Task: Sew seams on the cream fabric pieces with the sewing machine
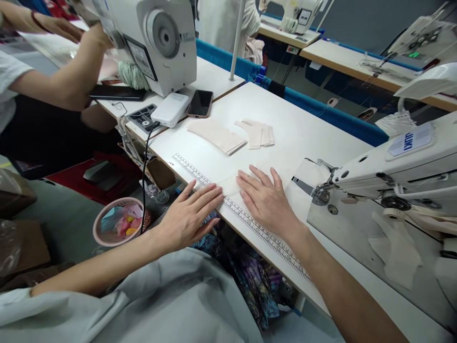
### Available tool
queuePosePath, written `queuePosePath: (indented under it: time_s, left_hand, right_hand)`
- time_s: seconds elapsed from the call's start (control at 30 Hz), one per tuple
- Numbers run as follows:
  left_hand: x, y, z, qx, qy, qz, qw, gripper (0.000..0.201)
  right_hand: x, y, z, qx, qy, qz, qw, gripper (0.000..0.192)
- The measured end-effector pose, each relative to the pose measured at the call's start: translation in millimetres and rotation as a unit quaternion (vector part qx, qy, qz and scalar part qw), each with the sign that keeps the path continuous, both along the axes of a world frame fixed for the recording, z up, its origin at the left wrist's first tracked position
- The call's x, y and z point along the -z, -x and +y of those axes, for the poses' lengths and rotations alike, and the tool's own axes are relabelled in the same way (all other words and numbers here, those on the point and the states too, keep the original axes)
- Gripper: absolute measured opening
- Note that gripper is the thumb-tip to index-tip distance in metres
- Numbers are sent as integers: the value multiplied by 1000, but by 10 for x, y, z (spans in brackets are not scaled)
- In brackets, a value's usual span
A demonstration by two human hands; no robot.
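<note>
The desk point(303, 128) is white, with cream fabric pieces point(217, 135) on it. The sewing machine point(400, 162) is white with a blue label; the basket point(119, 221) is pink.

Left hand point(191, 214) and right hand point(266, 197): both palm-down, flat, fingers extended and slightly spread, side by side, forearms bare, holding nothing.
</note>
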State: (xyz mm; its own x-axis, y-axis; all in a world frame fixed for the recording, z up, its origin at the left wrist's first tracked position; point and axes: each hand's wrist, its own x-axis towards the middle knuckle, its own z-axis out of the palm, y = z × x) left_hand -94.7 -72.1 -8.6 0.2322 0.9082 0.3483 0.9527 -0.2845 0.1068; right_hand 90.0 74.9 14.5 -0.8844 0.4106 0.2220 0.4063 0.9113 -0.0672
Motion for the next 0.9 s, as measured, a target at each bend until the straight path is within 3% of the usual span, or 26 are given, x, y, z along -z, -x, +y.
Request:
queuePosePath:
  time_s: [0.13,0.37,0.6,0.9]
  left_hand:
    - [-10,-23,15,-19,-13,-14,1000,46]
    - [-9,-153,79,-33,-10,13,999,49]
    - [3,-116,68,-50,-4,33,998,47]
    - [-32,-165,-40,-41,-24,-4,999,48]
  right_hand:
    - [24,48,48,27,10,19,999,42]
    - [55,147,63,9,-19,-12,1000,43]
    - [65,158,56,16,-39,-12,999,42]
    - [66,131,94,38,22,21,999,43]
